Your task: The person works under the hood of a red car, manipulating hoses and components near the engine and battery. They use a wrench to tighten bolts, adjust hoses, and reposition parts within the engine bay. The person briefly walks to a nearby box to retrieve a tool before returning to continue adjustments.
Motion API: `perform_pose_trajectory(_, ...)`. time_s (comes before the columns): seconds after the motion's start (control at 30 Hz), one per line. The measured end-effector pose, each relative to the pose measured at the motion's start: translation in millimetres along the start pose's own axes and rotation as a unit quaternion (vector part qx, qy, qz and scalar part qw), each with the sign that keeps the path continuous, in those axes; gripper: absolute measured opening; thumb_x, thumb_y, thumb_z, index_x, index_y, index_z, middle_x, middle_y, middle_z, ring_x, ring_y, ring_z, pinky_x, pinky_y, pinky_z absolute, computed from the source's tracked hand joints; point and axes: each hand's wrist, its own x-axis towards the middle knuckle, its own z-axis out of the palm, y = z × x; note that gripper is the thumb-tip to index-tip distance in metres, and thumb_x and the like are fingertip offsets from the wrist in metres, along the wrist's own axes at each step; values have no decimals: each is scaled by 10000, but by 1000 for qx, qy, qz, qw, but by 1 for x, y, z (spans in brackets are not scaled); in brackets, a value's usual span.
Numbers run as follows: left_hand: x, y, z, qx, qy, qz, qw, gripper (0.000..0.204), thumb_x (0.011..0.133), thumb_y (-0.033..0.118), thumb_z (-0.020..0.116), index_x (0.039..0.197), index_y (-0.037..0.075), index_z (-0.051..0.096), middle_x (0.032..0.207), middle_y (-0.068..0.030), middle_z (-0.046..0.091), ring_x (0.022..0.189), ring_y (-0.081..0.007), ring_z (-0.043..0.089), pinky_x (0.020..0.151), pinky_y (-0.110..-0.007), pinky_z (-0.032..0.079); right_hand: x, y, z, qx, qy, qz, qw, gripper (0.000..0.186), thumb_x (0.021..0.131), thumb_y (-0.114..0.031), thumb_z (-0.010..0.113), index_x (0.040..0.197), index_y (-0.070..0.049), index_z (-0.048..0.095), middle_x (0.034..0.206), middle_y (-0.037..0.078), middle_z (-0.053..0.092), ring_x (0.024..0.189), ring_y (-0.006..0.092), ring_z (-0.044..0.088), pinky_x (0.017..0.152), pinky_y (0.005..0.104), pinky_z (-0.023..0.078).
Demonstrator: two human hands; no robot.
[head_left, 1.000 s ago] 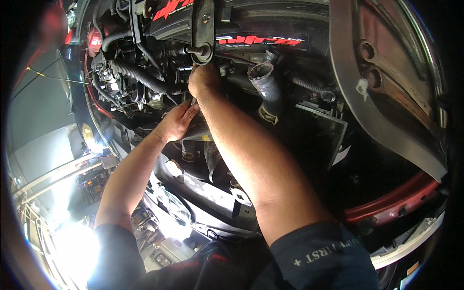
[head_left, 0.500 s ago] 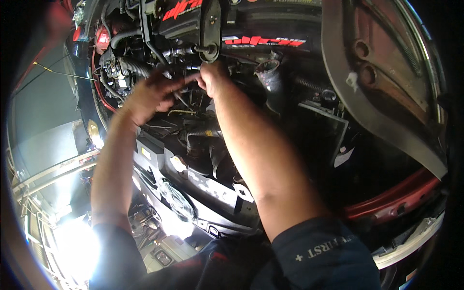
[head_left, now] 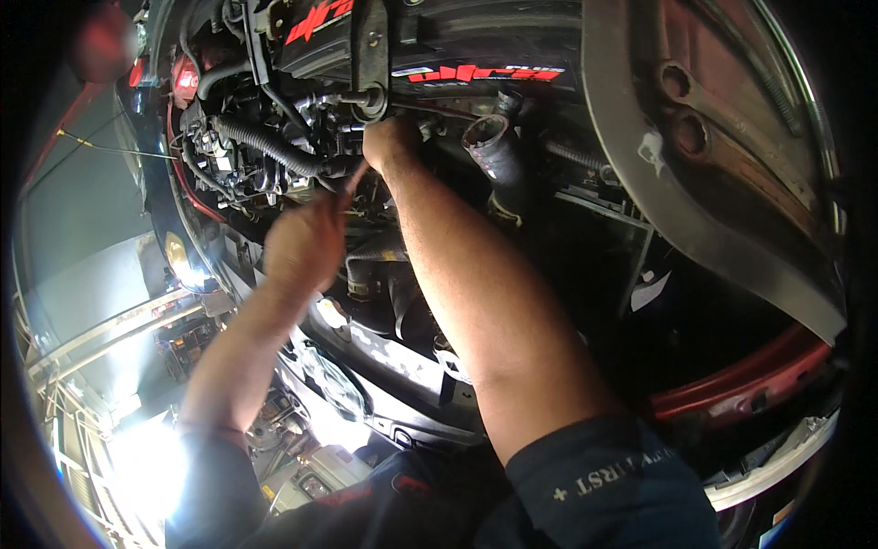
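Note:
My right hand [head_left: 391, 145] is closed deep in the engine bay, just under the lower end of a dark metal bracket [head_left: 370, 55]. Its fingers wrap round something hidden from view. Lower and to the left, my left hand [head_left: 306, 245] is blurred by motion, its fingers curled in a fist. A thin, smeared bar [head_left: 358, 177] runs between the two hands; its kind is too blurred to tell. Left of my right hand lie a ribbed hose [head_left: 265, 146] and the crowded engine parts.
An upright open-ended black hose [head_left: 489, 137] stands right of my right forearm. The raised hood's metal frame [head_left: 631, 165] curves down the right side. A pale front panel [head_left: 393, 352] lies below my hands. Bright light glares at lower left.
My left hand has moved down and to the right, from fingers stretched toward my right hand to a curled fist. My right hand stays at the same engine part; the view has shifted slightly.

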Motion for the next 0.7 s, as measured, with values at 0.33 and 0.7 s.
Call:
perform_pose_trajectory(0.33, 24, -33, -46, -300, 272, 84, 910, 260, 979, 234, 558, 1140, 31, 579, 828, -152, 667, 694, -249, 673, 613, -341, 503, -9, -5, -44, 743, -117, 309, 582, 154, 982, -207, 389, 909, -96, 467, 622, 21, 434, 456, 101, 425, 377, 229, 341)
perform_pose_trajectory(0.7, 18, -50, -49, -422, 173, 137, 879, 249, 1014, 174, 502, 1190, 0, 529, 924, -85, 663, 831, -139, 637, 754, -296, 502, 11, -3, -16, 444, 175, 220, 851, 310, 862, -127, 584, 1149, -21, 632, 1226, 175, 635, 1143, 254, 602, 954, 369, 459)
